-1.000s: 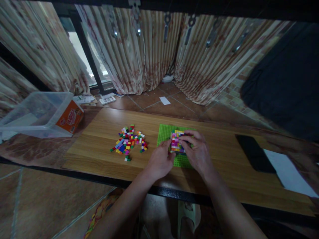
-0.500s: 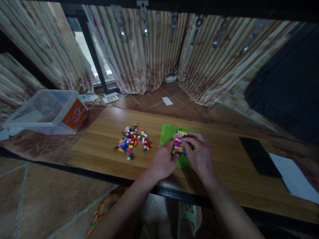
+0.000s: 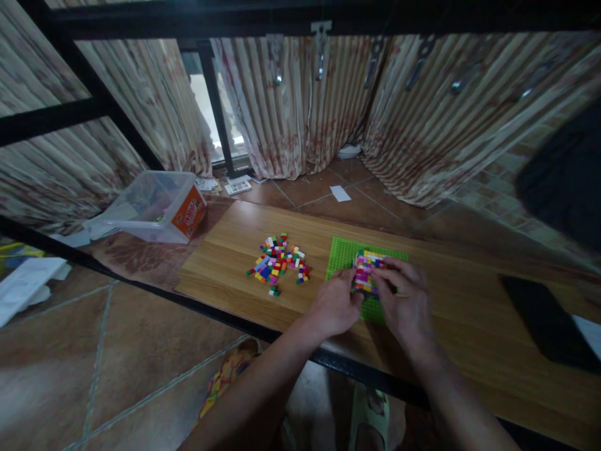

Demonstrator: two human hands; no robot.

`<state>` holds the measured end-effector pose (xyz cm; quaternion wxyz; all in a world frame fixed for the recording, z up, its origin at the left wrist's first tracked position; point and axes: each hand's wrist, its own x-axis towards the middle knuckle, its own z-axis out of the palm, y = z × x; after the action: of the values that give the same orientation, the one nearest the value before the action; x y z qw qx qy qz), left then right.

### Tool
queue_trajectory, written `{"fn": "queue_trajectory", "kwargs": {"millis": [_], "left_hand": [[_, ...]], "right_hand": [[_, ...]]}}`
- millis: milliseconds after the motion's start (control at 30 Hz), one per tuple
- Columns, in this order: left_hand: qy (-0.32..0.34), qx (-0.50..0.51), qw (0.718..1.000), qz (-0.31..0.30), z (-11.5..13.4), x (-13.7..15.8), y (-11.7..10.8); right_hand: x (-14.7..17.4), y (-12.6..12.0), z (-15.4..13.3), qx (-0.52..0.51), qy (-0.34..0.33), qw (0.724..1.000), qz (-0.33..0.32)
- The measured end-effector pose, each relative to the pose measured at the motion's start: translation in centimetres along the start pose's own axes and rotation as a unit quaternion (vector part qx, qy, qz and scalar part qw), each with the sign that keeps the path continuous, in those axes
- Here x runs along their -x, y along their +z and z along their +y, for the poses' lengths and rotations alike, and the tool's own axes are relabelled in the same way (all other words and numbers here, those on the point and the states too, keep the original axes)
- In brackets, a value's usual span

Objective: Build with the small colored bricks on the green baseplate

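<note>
Head view of two bare hands at a wooden bench [image 3: 422,351]. The left hand [image 3: 334,308] and right hand [image 3: 407,307] close from either side on a multicoloured brick block [image 3: 365,277] standing on a green baseplate [image 3: 342,254]; the fingers [image 3: 355,294] of the left hand press its near-left edge, those of the right hand curl over its right side, both grasping the block rather than lying slack. The baseplate extends beyond the fingertips towards the curtains [image 3: 300,106]. Left of the left hand's fingers, well apart, lies a loose brick pile [image 3: 278,263]; further left stands a clear plastic tub [image 3: 154,207]. Right of the right hand lies a dark flat object [image 3: 539,319], too dim to identify. Risk, as judged: uneven pressure could split the block or shift the unanchored baseplate. Hidden: the block's near-right face and whatever the right fingertips pinch; motion blur obscures individual studs.
</note>
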<state>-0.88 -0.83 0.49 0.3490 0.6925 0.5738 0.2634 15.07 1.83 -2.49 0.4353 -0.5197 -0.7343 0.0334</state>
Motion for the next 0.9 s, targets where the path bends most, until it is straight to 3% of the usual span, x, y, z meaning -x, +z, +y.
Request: {"fn": "queue_trajectory", "kwargs": {"millis": [100, 300, 400, 733, 900], "left_hand": [[-0.013, -0.03, 0.999, 0.013, -0.5, 0.1, -1.3], [-0.072, -0.126, 0.987, 0.066, -4.0, 1.0, -7.0], [-0.121, -0.171, 0.974, 0.086, -5.3, 1.7, -8.6], [-0.139, -0.252, 0.957, 0.027, -4.0, 1.9, -7.6], [-0.104, -0.202, 0.973, 0.03, -4.4, 1.5, -7.6]], "right_hand": [[0.1, -0.2, 0.0, 0.006, -0.007, 1.0, -0.006], [-0.3, -0.9, -0.4, -0.016, 0.016, 1.0, 0.015], [-0.8, -1.1, -0.6, -0.033, 0.028, 0.998, 0.04], [-1.5, -1.2, -1.4, -0.056, 0.05, 0.996, 0.056], [-1.5, -1.4, -2.2, -0.091, 0.068, 0.992, 0.062]]}}
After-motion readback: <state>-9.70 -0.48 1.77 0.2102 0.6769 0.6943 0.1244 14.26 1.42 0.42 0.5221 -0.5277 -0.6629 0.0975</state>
